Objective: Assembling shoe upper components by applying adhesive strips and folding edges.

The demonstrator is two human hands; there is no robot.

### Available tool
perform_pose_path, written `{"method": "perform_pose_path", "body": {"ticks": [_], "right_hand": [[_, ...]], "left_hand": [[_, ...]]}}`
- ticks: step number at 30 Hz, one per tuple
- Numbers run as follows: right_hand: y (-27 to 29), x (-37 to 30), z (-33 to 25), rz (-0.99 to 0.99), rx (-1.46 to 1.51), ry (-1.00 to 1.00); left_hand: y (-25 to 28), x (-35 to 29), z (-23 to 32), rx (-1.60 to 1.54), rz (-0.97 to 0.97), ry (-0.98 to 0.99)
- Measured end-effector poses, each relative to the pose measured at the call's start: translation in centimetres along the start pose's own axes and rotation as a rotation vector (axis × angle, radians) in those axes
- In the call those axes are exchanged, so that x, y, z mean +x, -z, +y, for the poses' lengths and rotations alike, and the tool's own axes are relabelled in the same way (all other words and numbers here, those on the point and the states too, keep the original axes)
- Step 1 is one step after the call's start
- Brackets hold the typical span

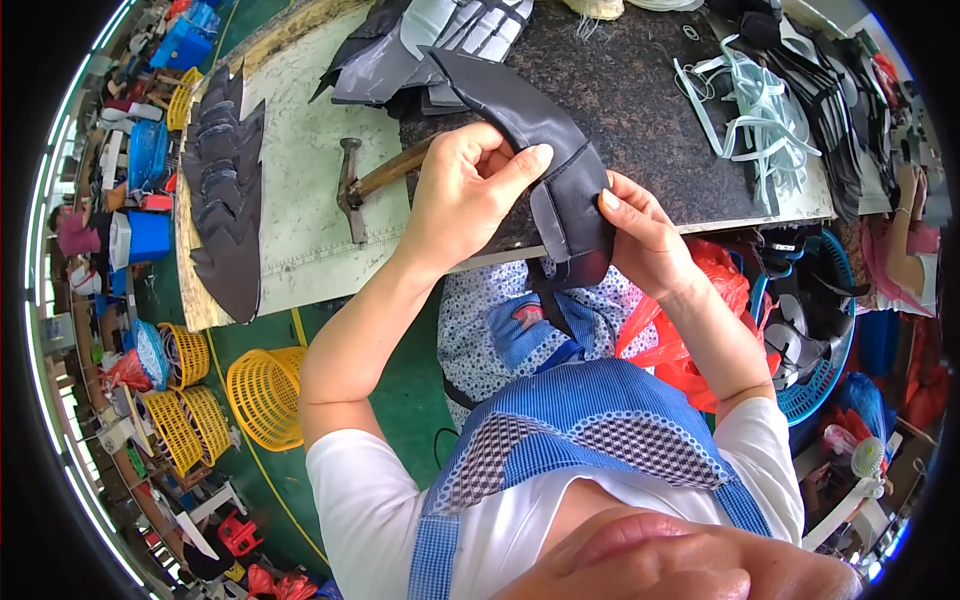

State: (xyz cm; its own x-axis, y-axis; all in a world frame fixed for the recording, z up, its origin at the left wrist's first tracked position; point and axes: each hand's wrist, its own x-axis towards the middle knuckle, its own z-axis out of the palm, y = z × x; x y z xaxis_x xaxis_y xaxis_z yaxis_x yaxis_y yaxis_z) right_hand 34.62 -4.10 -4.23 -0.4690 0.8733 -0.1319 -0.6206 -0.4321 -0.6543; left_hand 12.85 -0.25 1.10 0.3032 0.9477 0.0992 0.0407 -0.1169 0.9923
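A black leather shoe-upper piece [578, 205], with a seam across it and a grey lining patch near its lower end, is held up over the front edge of the workbench. My left hand [462, 198] pinches its inner edge between thumb and fingers. Gripping the opposite edge, my right hand [645, 238] has its thumb on top and its fingers mostly hidden behind. A hammer [395, 168] with a wooden handle lies on the bench just left of my left hand, its handle end hidden behind that hand.
Overlapping dark leather pieces [225, 200] line the bench's left end. Black and grey parts [410, 50] lie at the back on a dark stone slab [630, 110]; pale strips [760, 120] are heaped rightward. Below right stands a blue basket [815, 400] beside a red plastic bag [715, 290].
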Motion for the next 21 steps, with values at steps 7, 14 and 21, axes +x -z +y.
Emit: {"method": "perform_pose_path", "body": {"ticks": [7, 14, 21], "right_hand": [[-0.9, 0.4, -3.0, -0.006, -0.11, -0.092], [-1.6, 0.8, -3.0, -0.043, -0.197, -0.081], [-1.9, 0.1, -1.2, -0.007, -0.241, -0.012]], "left_hand": [[-0.7, 1.0, -0.6, -0.225, 0.175, 0.136], [-2.7, 2.2, -2.2, -0.275, 0.484, -0.071], [-2.9, 2.4, -2.3, -0.306, 0.558, -0.06]]}}
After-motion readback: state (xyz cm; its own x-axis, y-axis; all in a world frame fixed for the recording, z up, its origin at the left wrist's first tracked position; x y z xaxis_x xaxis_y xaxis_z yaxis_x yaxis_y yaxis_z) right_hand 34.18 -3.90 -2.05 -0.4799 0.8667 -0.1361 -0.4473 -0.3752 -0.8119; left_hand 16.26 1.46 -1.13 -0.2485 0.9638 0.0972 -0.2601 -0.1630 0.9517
